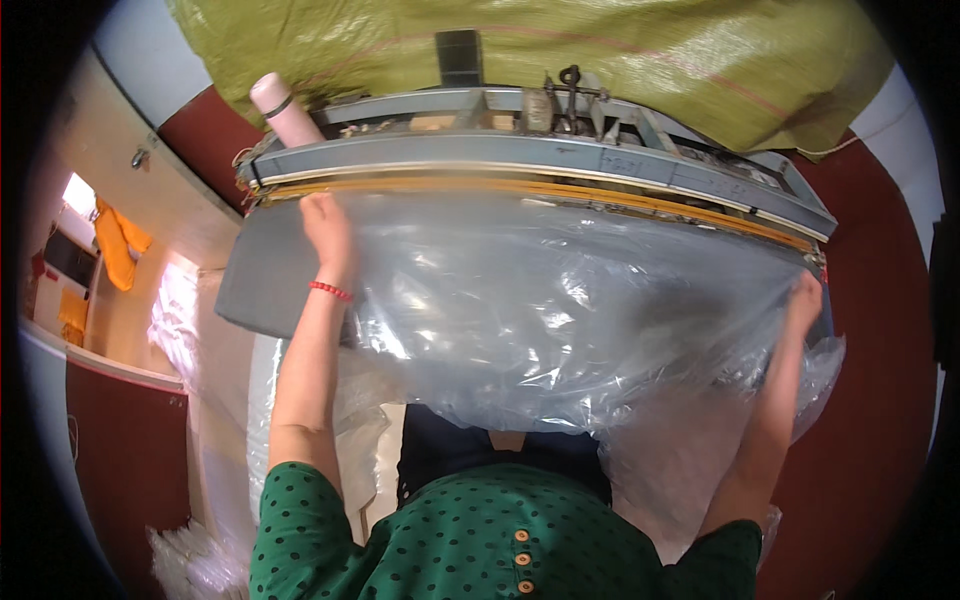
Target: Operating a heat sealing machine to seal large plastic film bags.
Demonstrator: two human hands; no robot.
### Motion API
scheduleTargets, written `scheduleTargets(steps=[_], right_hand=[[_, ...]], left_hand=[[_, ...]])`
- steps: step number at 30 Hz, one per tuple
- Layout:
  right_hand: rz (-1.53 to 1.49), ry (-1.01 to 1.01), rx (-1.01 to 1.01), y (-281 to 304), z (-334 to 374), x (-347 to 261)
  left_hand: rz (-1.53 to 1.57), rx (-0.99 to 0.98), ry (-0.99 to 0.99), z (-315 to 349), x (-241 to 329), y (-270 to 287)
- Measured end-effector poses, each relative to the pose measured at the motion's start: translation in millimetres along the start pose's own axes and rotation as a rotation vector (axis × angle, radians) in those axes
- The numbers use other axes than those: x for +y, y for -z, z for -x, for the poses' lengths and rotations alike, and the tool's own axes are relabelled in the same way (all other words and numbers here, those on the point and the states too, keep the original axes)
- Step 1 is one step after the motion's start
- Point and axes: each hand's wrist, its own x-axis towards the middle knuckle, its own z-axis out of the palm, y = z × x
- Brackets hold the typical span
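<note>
A clear plastic sheet (480,310), perhaps a large bag, is stretched wide between my two hands over a grey work surface (265,270). At its upper left corner my left hand (328,235) is closed on the film, close to the orange strips (420,184) along a long grey metal machine frame (400,153). My right hand (803,300) grips the sheet's right edge, nearer to me than the strips. Wrinkles and bright glints run across the film, and its near edge hangs over the front of the surface.
A pink bottle (290,112) and metal tools (570,100) sit in the machine's tray. Yellow-green woven sheeting (600,40) covers the back. More clear plastic (200,560) lies on the floor at lower left. A doorway with a door (130,130) is to the left.
</note>
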Motion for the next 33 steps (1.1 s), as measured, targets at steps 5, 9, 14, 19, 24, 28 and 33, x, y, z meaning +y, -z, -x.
scheduleTargets(steps=[5, 9, 14, 19, 24, 28, 33], right_hand=[[0.023, 0.086, -0.134, -54, 2, -7], [-0.088, 0.089, -0.129, -87, -2, -17], [0.157, 0.190, 0.013, -96, -3, -17], [0.062, 0.092, 0.017, -91, -11, -16], [-0.213, -0.083, -0.037, -87, -7, -21], [-0.226, -0.094, -0.068, -85, 0, -35], [0.056, 0.382, -0.207, -69, 39, -75]], left_hand=[[-0.227, -0.010, -0.130, -23, -23, 6], [-0.139, -0.051, -0.058, -44, -42, -5], [-0.043, -0.020, 0.084, -48, -47, -15], [-0.096, 0.137, 0.044, -54, -61, -15], [0.129, 0.188, 0.266, -65, -70, 0], [0.429, 0.129, 0.334, -47, -49, 34], [-0.505, -0.206, -0.157, 10, -21, 62]])
